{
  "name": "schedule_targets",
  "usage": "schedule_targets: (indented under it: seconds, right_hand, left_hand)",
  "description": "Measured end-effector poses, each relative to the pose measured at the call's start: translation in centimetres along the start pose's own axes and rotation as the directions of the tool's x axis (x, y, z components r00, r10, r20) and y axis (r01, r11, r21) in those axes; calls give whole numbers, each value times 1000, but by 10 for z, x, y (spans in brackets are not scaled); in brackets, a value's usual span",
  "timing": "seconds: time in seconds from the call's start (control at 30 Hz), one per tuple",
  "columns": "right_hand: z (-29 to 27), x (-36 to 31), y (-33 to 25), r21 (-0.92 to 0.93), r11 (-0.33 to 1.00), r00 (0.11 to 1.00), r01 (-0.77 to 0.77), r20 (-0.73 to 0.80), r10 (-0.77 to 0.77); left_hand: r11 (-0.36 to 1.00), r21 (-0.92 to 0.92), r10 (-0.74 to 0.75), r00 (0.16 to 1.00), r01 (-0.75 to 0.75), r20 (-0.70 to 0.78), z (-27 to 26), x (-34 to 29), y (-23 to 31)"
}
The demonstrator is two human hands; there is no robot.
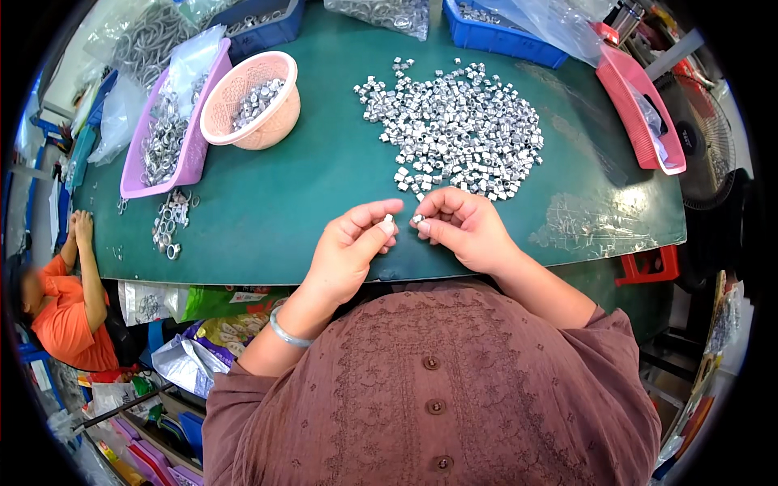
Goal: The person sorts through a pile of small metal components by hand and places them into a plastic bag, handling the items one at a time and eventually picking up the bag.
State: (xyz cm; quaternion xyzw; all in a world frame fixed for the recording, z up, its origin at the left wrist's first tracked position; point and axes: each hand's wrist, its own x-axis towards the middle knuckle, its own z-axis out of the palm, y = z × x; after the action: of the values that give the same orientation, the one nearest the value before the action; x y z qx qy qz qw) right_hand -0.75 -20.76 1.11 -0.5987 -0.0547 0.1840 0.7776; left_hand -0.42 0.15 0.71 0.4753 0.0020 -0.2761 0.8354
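Observation:
My left hand (356,243) is closed in a pinch over the table's near edge, with a small silver metal piece (388,219) between thumb and fingertips. Close beside it, my right hand (466,227) pinches another small metal piece (418,219), which shows a dark opening. The two pieces are apart. Just beyond my hands spreads a loose pile of small silver metal pieces (462,125) on the green tabletop (324,186). A peach plastic basket (279,125) at the left holds more small metal pieces.
A purple tray (203,81) of metal parts stands at the left, with loose rings (166,227) near it. Blue bins (506,40) line the far edge. A pink basket (636,105) and a fan (705,146) are at the right. Another person (69,316) sits at the left.

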Motion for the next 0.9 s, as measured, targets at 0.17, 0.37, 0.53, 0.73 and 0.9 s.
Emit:
schedule_targets:
  seconds: [0.17, 0.37, 0.53, 0.73, 0.9]
  right_hand:
    - [0, -2, 7, -759, 584, 917, 286, 40, -396]
    - [3, -4, 7, -941, 196, 864, 276, 154, -480]
    - [-1, -7, 2, -952, 189, 892, 241, 140, -429]
    - [-2, -11, -4, -938, 252, 919, 236, 131, -372]
    - [-3, -11, -3, -937, 259, 926, 234, 134, -354]
  left_hand:
    - [540, 816, 376, 926, -204, -18, 1, -6, 1]
    - [-55, 919, 471, 801, -390, 368, -15, -9, -5]
    - [0, 931, 489, 812, -365, 318, -13, -11, -1]
    - [43, 940, 520, 811, -338, 268, -17, -17, -1]
    - [39, 943, 540, 801, -330, 258, -18, -18, -3]
